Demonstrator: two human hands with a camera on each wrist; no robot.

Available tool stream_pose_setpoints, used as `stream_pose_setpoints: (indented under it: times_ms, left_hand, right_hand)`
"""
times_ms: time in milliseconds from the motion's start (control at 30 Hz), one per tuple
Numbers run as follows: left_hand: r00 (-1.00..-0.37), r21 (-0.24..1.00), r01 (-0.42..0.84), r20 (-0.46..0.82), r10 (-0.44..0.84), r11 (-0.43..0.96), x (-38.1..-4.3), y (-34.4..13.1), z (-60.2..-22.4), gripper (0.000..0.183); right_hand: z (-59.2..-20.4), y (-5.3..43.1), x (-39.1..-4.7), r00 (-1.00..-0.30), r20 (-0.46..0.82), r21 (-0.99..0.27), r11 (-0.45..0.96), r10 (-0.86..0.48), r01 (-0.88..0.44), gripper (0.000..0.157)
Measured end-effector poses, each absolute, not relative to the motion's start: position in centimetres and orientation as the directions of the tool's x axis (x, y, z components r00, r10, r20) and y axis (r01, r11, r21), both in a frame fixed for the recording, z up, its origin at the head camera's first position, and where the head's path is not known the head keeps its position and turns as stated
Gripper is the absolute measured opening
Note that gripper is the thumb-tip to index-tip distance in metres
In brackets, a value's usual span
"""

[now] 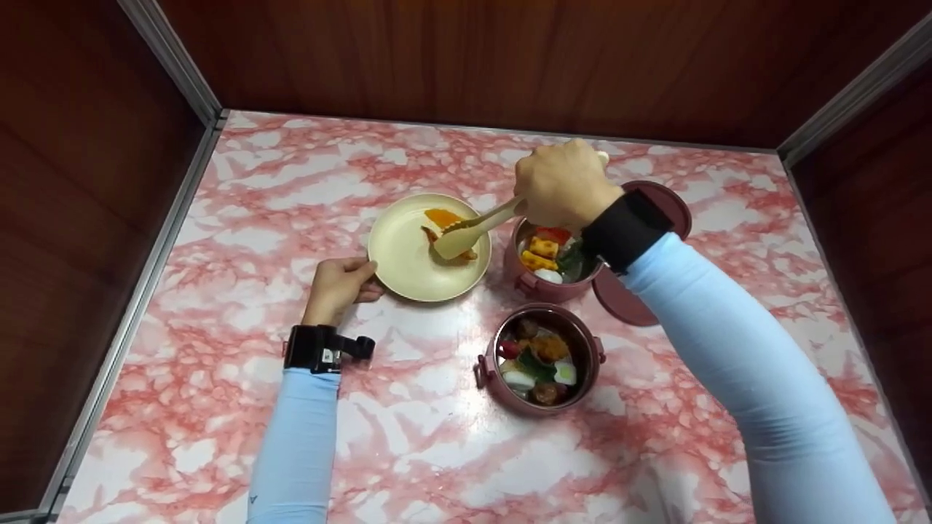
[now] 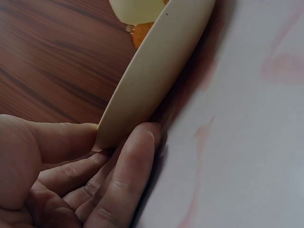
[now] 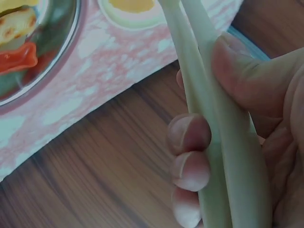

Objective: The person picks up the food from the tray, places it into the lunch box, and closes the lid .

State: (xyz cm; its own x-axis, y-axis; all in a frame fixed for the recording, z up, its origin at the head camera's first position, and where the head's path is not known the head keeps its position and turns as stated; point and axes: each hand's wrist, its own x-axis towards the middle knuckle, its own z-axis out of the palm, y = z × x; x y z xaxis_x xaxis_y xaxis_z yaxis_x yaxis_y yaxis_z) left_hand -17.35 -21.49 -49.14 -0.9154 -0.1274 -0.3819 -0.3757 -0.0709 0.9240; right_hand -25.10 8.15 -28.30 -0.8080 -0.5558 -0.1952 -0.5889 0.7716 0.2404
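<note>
My left hand point(image 1: 342, 284) pinches the near-left rim of a cream plate point(image 1: 408, 262), thumb on top and fingers beneath, as the left wrist view shows. On the plate lie an orange piece of food point(image 1: 441, 217) and a reddish-brown piece point(image 1: 429, 234). My right hand point(image 1: 564, 182) grips cream tongs point(image 1: 502, 215), its fingers and thumb wrapped round both arms. The tong tips reach down over the plate at the brown food, which they partly hide. Just right of the plate, under the right hand, stands a pink pot point(image 1: 555, 291) with yellow pieces, something red, greens and a white piece inside.
A second pink pot point(image 1: 542, 409) with mixed food and side clips stands nearer me. Two dark pink round lids point(image 1: 666, 204) lie at the right, partly behind the right wrist. Brown wooden walls point(image 1: 466, 65) enclose the marbled table point(image 1: 291, 167) at the back and sides.
</note>
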Motion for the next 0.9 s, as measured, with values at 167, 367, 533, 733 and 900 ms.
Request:
stream_pose_setpoints:
  times_ms: [167, 367, 533, 733, 900]
  left_hand:
    - [-0.916, 0.926, -0.371, -0.378, -0.132, -0.074, -17.3, -21.6, -49.1, 0.040]
    - [-0.919, 0.928, -0.369, -0.373, -0.125, -0.057, -17.2, -21.6, -48.8, 0.040]
    - [-0.918, 0.927, -0.370, -0.374, -0.132, -0.053, -17.3, -21.7, -48.8, 0.040]
    - [-0.919, 0.927, -0.369, -0.374, -0.122, -0.062, -17.3, -21.7, -49.0, 0.042]
    - [-0.920, 0.927, -0.369, -0.374, -0.114, -0.059, -17.3, -21.6, -49.0, 0.042]
  right_hand:
    - [-27.8, 9.0, -25.2, -0.820, -0.213, 0.238, 0.786, -0.531, -0.570, 0.023]
    - [-27.8, 9.7, -25.4, -0.850, -0.225, 0.245, 0.817, -0.476, -0.522, 0.026]
    - [-27.9, 10.0, -25.3, -0.857, -0.215, 0.242, 0.825, -0.468, -0.511, 0.028]
    - [-27.8, 10.5, -25.0, -0.844, -0.179, 0.216, 0.817, -0.505, -0.534, 0.023]
    - [-25.6, 12.7, -24.0, -0.847, -0.130, 0.200, 0.823, -0.515, -0.531, 0.014]
